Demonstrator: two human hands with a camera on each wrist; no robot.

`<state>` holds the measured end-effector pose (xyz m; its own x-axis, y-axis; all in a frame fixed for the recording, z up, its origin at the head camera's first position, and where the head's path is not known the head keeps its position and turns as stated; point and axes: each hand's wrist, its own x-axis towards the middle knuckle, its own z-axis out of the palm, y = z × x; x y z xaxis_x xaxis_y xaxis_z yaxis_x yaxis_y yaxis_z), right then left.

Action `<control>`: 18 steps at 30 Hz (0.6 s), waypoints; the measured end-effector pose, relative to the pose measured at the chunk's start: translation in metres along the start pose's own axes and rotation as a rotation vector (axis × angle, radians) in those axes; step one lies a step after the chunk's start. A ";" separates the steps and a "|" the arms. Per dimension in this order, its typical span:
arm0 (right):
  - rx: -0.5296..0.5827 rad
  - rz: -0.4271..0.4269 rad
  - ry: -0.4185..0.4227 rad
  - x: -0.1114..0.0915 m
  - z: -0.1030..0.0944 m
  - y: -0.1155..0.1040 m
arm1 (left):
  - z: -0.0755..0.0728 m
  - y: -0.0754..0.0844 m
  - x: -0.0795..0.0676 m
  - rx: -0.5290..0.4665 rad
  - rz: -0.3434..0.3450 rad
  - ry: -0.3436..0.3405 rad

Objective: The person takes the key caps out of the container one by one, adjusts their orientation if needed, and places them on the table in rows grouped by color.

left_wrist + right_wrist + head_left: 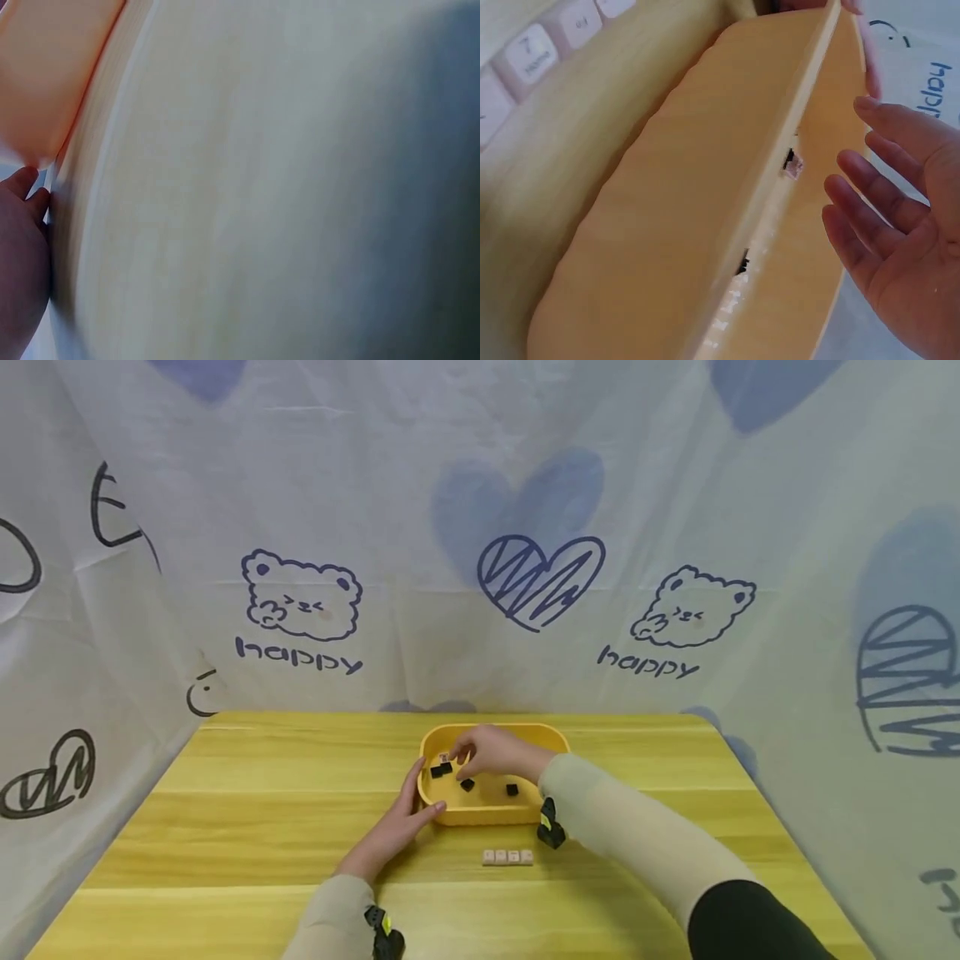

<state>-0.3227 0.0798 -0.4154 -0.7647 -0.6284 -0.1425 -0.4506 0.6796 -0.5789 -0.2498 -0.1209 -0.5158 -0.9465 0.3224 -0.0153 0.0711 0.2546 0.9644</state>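
A yellow plastic tray (487, 816) stands toward the back of the table. My left hand (397, 827) rests against its left end, the thumb at the near corner and the fingers along the side. Over the tray's inside hovers my right hand (501, 752), fingers loosely bent; the right wrist view shows nothing held between them. Small black pieces (512, 790) and a pale keycap (444, 758) lie on the tray floor. In front of the tray sits a short row of pale keycaps (513, 857); one keycap (532, 54) reads "7 Home".
The wooden table (247, 827) extends to both sides of the tray. A white cloth (405, 610) printed with hearts and bears hangs behind it and along the sides. My right forearm crosses over the tray's near right corner.
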 end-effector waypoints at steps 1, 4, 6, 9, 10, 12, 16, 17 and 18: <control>0.005 0.002 -0.013 0.003 0.001 0.000 | 0.000 0.000 0.000 0.001 -0.002 0.001; 0.027 0.018 -0.040 0.011 0.003 0.003 | -0.001 0.000 0.000 0.010 -0.017 0.003; 0.033 0.031 -0.045 0.017 0.005 0.005 | -0.002 0.000 -0.001 0.008 -0.021 0.000; 0.026 0.039 -0.048 0.024 0.007 0.010 | -0.002 0.000 0.000 0.000 -0.029 -0.004; 0.020 0.041 -0.052 0.027 0.008 0.011 | -0.002 0.000 -0.001 -0.001 -0.030 -0.005; 0.004 0.038 -0.064 0.031 0.008 0.013 | -0.002 0.001 -0.001 0.002 -0.023 -0.002; -0.031 0.046 -0.103 0.037 0.011 0.017 | -0.002 0.002 -0.002 0.013 -0.025 0.003; -0.041 0.044 -0.114 0.039 0.011 0.018 | -0.002 0.002 -0.002 0.015 -0.026 0.004; -0.048 0.042 -0.125 0.040 0.012 0.020 | -0.002 0.002 -0.002 0.017 -0.026 0.005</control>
<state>-0.3563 0.0639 -0.4424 -0.7214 -0.6391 -0.2666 -0.4429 0.7218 -0.5319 -0.2485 -0.1230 -0.5137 -0.9497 0.3109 -0.0389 0.0519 0.2787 0.9590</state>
